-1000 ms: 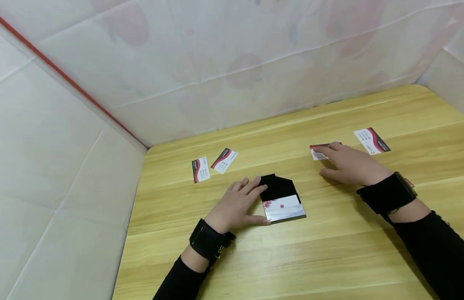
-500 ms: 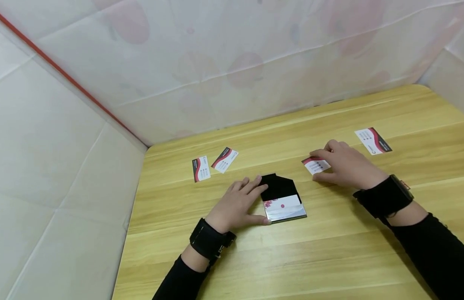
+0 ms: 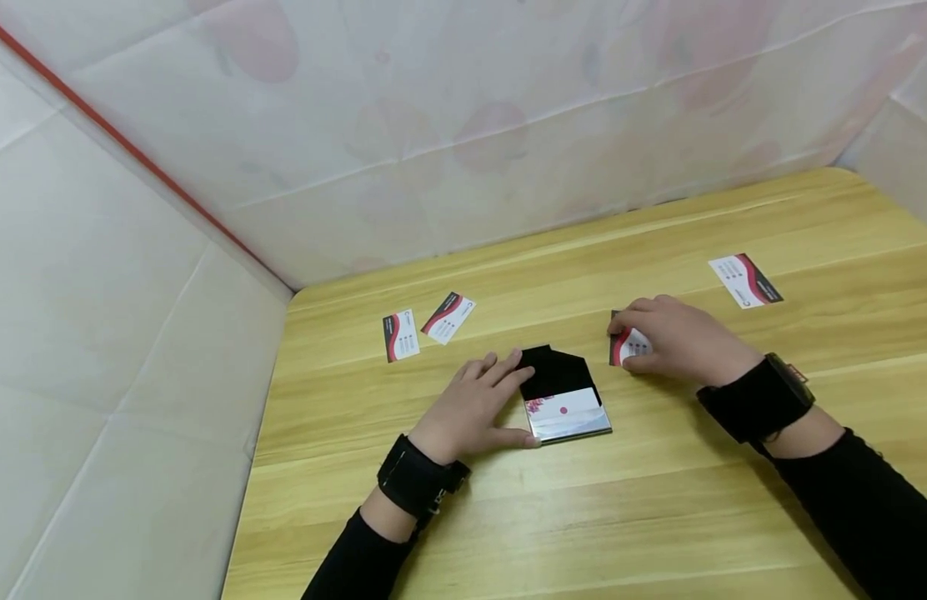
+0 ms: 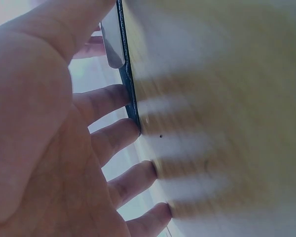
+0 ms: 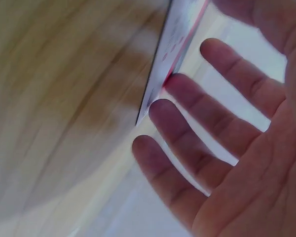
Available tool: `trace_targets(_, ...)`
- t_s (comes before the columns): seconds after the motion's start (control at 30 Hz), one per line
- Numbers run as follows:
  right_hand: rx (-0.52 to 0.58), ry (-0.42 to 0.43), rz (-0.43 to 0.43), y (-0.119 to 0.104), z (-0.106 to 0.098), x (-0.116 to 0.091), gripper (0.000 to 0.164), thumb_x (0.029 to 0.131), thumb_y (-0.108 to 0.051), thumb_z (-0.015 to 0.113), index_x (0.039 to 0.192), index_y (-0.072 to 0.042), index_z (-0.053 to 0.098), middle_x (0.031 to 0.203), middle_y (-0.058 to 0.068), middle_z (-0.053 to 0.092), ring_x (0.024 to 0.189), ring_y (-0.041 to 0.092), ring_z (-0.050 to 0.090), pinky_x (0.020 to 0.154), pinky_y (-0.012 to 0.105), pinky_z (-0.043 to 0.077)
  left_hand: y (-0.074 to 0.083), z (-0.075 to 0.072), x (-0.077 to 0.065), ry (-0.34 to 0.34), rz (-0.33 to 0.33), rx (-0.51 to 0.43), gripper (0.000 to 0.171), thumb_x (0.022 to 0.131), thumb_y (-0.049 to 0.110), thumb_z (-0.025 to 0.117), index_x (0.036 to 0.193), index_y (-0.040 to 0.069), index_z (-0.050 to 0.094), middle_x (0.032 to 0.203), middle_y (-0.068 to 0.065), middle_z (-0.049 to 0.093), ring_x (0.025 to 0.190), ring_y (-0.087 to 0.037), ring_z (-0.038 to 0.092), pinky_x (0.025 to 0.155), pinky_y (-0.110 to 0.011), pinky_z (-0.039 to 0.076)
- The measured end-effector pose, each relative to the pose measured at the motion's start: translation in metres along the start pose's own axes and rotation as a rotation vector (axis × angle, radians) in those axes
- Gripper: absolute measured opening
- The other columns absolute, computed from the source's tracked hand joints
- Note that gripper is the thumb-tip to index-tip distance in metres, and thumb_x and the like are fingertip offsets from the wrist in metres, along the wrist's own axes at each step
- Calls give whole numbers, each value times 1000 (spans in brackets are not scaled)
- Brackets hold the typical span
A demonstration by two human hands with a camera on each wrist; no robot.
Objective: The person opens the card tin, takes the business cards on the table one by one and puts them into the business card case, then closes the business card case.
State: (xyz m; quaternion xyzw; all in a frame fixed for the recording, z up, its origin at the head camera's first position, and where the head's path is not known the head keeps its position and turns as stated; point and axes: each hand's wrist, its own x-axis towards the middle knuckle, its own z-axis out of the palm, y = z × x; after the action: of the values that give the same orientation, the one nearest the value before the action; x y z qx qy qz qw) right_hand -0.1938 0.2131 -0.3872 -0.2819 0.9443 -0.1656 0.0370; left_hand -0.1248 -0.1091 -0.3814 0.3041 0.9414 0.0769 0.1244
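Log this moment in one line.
left hand: touches open card case | right hand: touches business card | table: three other cards, untouched

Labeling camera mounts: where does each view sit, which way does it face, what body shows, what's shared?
Head: on the head, facing forward and down at the table, card case, loose cards; left hand, right hand, straps, black sleeves show.
Left wrist: on that wrist, facing the card case's edge; left palm, fingers show.
Right wrist: on that wrist, facing the held card; right palm, fingers show.
Shared: head and left wrist both show left hand and card case.
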Motion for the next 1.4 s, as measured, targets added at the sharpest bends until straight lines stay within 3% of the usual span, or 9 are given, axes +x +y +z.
trace_targets(0.23, -63, -4, -10, -5, -5, -1, 58, 76, -25, 85, 129, -14, 64, 115, 9, 71, 92, 24, 64, 81, 49, 53, 0, -1, 0, 4, -1, -3, 93, 84, 70, 63, 159, 25, 29, 167, 0, 17, 151, -35, 20, 122, -50, 19)
trace_targets(0.47, -94, -18, -8, -7, -5, -1, 58, 76, -21, 83, 130, -15, 63, 100, 5, 72, 71, 16, 53, 67, 39, 50, 0, -1, 0, -1, -4, 0, 94, 84, 70, 62, 159, 25, 28, 167, 0, 16, 151, -35, 20, 122, -50, 19)
trace_targets(0.6, -99, 3, -25, -8, -5, 0, 59, 77, -20, 76, 133, -14, 60, 79, -3, 66, 61, 13, 47, 59, 33, 44, -1, -1, 1, 7, 0, -1, 93, 84, 70, 63, 159, 25, 28, 167, 0, 16, 151, -35, 20, 122, -51, 19)
trace_targets(0.7, -94, 13, -25, -9, -3, -1, 59, 78, -21, 69, 135, -14, 56, 61, -8, 48, 52, 11, 39, 52, 28, 34, 0, -1, 2, 9, 5, -7, 93, 84, 70, 63, 159, 25, 29, 167, 0, 16, 151, -35, 20, 122, -51, 20)
trace_targets(0.83, -93, 46, -24, -9, -1, -1, 57, 82, -22, 64, 138, -16, 54, 55, -6, 38, 47, 10, 32, 48, 27, 27, 1, -1, 2, 3, 4, -13, 93, 84, 70, 63, 159, 25, 29, 167, 0, 16, 151, -35, 20, 122, -52, 19)
trace_targets(1.13, -120, 182, -95, -10, -1, 1, 44, 94, -16, 52, 138, -19, 52, 51, -9, 34, 44, 8, 27, 45, 26, 29, 1, -2, 2, 9, 2, -7, 93, 84, 69, 63, 159, 25, 29, 167, 0, 17, 151, -35, 20, 122, -51, 20)
trace_targets(1.4, -164, 303, -149, -12, -4, 2, 45, 95, -8, 58, 138, -18, 50, 49, -10, 35, 42, 7, 25, 42, 26, 31, 0, -1, 2, 4, 0, -7, 93, 84, 69, 63, 159, 25, 29, 167, 0, 17, 151, -35, 20, 122, -51, 20)
